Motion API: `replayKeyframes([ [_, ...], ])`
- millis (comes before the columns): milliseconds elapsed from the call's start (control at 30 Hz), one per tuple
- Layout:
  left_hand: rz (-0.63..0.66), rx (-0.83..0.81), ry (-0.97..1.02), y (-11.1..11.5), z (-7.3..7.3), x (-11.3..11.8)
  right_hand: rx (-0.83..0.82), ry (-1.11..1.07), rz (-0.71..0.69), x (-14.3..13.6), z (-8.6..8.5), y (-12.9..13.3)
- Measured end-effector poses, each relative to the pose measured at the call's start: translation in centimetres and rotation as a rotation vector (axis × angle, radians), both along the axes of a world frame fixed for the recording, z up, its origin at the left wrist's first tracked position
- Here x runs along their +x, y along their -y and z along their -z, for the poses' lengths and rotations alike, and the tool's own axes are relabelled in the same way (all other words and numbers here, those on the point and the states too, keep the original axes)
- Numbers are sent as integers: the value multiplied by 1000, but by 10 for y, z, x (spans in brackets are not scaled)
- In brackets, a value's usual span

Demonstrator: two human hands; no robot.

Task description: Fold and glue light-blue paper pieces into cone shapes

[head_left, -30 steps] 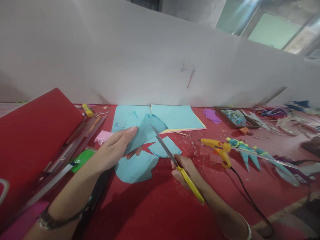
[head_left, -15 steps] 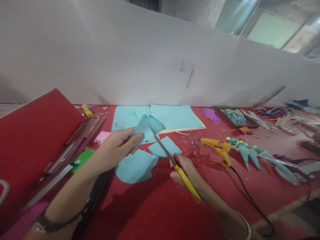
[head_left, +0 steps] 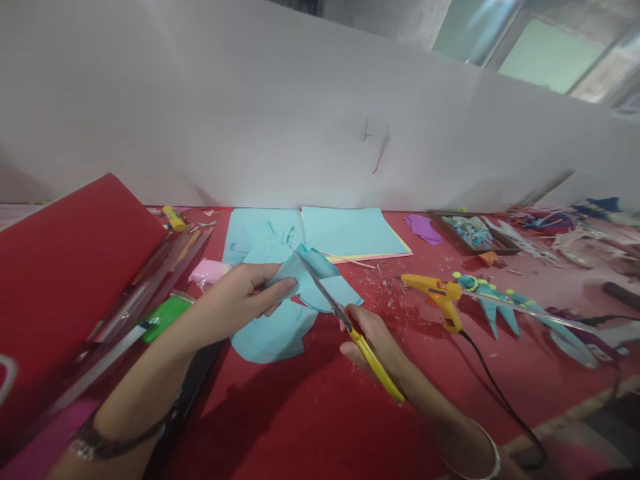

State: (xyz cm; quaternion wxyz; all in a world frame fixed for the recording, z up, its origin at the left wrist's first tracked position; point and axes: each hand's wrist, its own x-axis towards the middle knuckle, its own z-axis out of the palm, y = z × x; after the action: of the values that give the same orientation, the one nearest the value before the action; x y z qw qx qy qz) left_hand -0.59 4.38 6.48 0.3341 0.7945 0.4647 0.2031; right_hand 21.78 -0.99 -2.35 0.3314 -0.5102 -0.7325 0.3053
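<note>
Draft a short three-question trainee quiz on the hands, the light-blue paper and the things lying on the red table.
1. Which hand grips light-blue paper?
2. True or false: the yellow plastic glue gun lies right of the yellow-handled metal scissors.
3. Small paper sheets lie just left of the brown rectangular tray. Their colour: A green, B purple, C white?

Key: 1, the left hand; 2, true; 3, B.

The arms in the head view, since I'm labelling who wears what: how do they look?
The left hand is ungloved; up that arm sits a dark bracelet with a lighter, patterned part, too blurred to make out. The right hand is ungloved too, with a thin, pale bangle further up. No sleeves show.
</note>
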Motion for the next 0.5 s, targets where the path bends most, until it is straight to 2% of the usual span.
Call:
replayKeyframes([
  [233,24,-121,277,-1,2,4,-18,9,-19,-2,-5,3],
  [333,28,-164,249,2,0,7,-28,11,-35,-3,-7,3],
  [500,-82,-129,203,4,0,13,-43,9,-47,-3,-8,2],
])
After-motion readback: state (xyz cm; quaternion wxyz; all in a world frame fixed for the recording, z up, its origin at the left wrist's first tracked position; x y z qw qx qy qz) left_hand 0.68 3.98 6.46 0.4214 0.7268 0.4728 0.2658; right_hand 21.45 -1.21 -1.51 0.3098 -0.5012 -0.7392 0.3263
